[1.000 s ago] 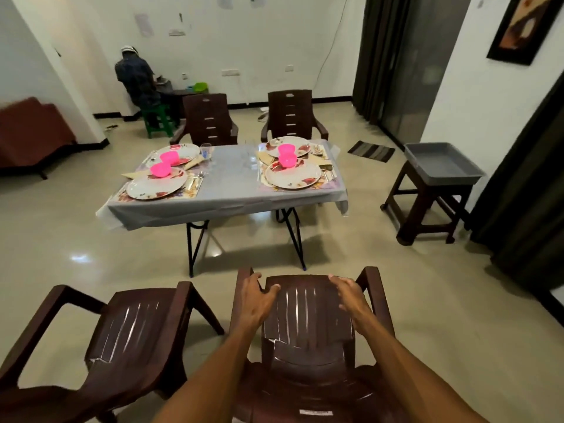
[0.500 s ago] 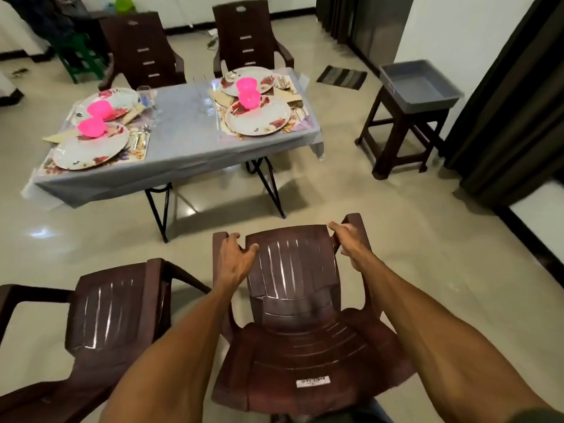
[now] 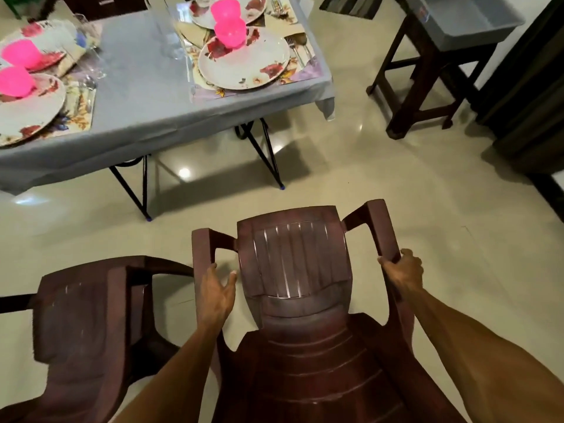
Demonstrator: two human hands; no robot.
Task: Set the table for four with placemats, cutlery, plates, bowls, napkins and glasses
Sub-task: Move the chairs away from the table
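A brown plastic chair stands right in front of me, facing away from the table. My left hand grips its left armrest and my right hand grips its right armrest. Beyond it the table under a grey cloth carries floral plates, pink bowls, placemats, cutlery and clear glasses. More plates and pink bowls sit at the table's left end.
A second brown chair stands close on my left. A dark wooden stool with a grey tub is at the right, next to dark curtains. Open tiled floor lies between my chair and the table.
My hands slid from the top of the chair's back down onto its armrests. The view tipped downward and the table came closer.
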